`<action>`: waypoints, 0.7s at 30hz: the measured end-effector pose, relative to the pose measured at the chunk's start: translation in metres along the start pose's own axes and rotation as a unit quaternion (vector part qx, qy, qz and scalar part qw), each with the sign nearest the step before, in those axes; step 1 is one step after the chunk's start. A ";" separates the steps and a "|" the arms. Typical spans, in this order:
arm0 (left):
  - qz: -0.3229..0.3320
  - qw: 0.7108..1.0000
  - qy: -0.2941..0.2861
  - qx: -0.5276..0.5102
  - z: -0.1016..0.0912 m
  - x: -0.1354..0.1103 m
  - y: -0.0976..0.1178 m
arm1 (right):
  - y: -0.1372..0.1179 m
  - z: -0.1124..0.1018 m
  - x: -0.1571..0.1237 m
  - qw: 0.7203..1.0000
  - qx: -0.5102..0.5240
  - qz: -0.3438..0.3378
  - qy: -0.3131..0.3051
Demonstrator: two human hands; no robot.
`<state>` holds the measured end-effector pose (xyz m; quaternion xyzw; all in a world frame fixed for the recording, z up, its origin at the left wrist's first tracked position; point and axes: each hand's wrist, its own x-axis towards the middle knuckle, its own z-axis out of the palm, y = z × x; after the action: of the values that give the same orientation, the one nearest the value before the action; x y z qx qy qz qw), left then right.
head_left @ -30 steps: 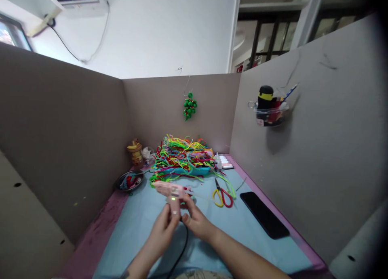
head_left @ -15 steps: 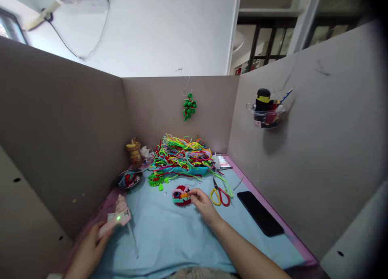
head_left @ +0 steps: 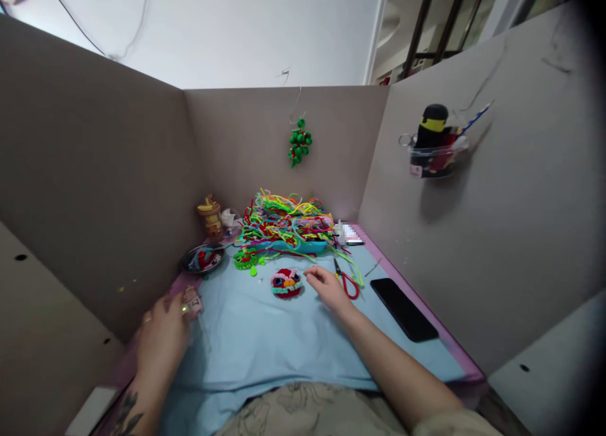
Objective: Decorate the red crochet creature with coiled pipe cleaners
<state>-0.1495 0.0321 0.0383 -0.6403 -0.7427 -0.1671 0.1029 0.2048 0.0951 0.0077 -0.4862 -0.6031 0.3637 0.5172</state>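
My left hand (head_left: 163,329) is closed over the handle of a pink hot glue gun (head_left: 192,302) with a small green light; the handle is mostly hidden under my fingers. A clear glue stick trails faintly beside it. My right hand (head_left: 327,286) hovers just right of a round crocheted owl-like face (head_left: 286,283), apart from it. Its fingers are loosely stretched out, with nothing visible in them. That face is red and pink, with dark eyes, an orange beak and a mint-coloured band. Red and yellow scissors (head_left: 349,286) lie partly hidden behind my right hand.
A blue tray (head_left: 310,247) heaped with colourful fuzzy strands stands at the back. A green crocheted piece (head_left: 245,259) and a metal bowl (head_left: 202,259) lie left of it. A black phone (head_left: 403,310) rests on the right. Grey partitions (head_left: 265,120) enclose the table.
My right hand has let go of the face's right side and drawn back to the right. My left hand has turned over the glue gun's handle. The view has tilted down.
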 end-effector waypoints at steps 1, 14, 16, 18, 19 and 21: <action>0.038 0.999 0.010 -0.005 0.000 0.004 0.018 | 0.001 -0.002 0.005 0.999 -0.031 -0.006 -0.006; 0.181 0.936 0.055 -0.298 0.104 0.040 0.149 | 0.060 0.027 0.023 0.998 -0.052 -0.022 0.014; 0.177 0.932 0.063 -0.309 0.107 0.041 0.138 | 0.056 0.027 0.018 0.998 -0.053 -0.027 0.011; 0.188 0.927 0.066 -0.317 0.107 0.042 0.130 | 0.050 0.027 0.012 0.996 -0.070 -0.051 0.011; 0.199 0.924 0.064 -0.319 0.107 0.042 0.128 | 0.047 0.026 0.009 0.993 -0.091 -0.078 0.010; 0.227 0.918 0.057 -0.319 0.106 0.042 0.127 | 0.040 0.025 0.004 0.975 -0.158 -0.157 -0.004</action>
<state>-0.0242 0.1262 -0.0291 -0.7797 -0.4776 -0.4039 -0.0295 0.1892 0.1110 -0.0340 -0.4600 -0.7236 0.1800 0.4820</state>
